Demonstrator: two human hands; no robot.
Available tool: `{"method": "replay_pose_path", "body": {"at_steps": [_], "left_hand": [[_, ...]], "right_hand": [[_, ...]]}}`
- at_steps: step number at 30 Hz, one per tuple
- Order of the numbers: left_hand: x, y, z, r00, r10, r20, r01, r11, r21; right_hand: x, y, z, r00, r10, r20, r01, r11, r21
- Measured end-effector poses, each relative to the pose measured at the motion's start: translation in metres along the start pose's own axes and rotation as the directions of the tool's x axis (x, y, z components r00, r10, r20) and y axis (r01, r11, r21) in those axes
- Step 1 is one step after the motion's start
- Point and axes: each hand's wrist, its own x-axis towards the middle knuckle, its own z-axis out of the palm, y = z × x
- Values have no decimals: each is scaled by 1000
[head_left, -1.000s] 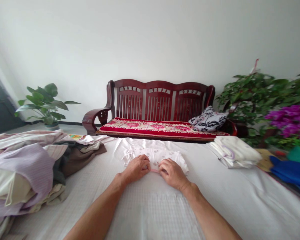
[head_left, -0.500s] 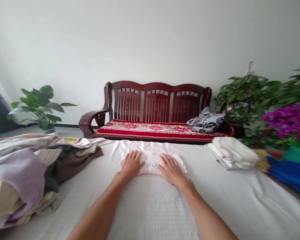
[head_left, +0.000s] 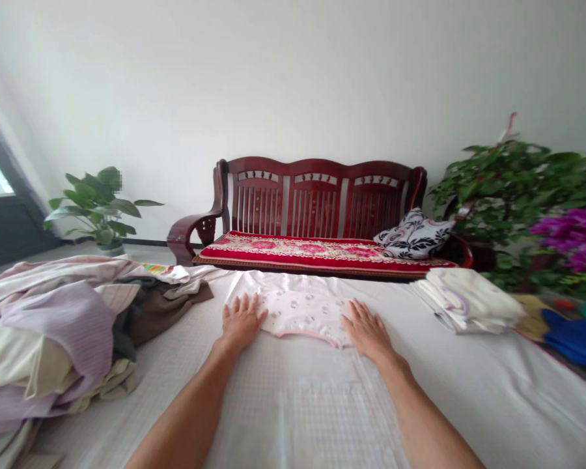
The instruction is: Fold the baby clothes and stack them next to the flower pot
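A small white garment (head_left: 303, 309) with a pink printed pattern and pink trim lies flat on the white sheet (head_left: 297, 404) in front of me. My left hand (head_left: 240, 320) rests flat on its left edge, fingers spread. On the garment's right edge lies my right hand (head_left: 367, 329), also flat with the fingers stretched out. Neither hand holds anything.
A heap of unfolded clothes (head_left: 53, 332) in lilac, cream and brown fills the left side. A folded white stack (head_left: 471, 301) and blue fabric (head_left: 573, 339) lie at the right. A red wooden bench (head_left: 317, 221) with a patterned cushion (head_left: 413, 238) stands behind, with potted plants (head_left: 512, 195) beside it.
My hands were pinched together at the garment's near edge; they opened flat and slid apart to its left and right sides, smoothing it out.
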Motion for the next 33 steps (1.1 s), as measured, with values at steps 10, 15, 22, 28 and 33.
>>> {"method": "replay_pose_path", "body": {"at_steps": [10,15,22,28,33], "left_hand": [[-1,-18,-20,953,-214,-215,194,975,-113],[-1,-19,-24,967,-194,-166,177,978,-108],[2,-33,-30,984,-172,-55,162,975,-153],[2,-30,-27,966,-229,-116,216,969,-116],[1,-29,-26,953,-168,-251,142,983,-119]], "right_hand": [[-14,12,-26,954,248,-167,-246,969,32],[-22,14,-41,940,308,-143,-310,951,8],[-21,24,-39,946,298,-130,-306,951,-52],[-20,27,-36,940,286,-187,-291,957,3],[-21,24,-31,959,203,-199,-203,979,17]]}}
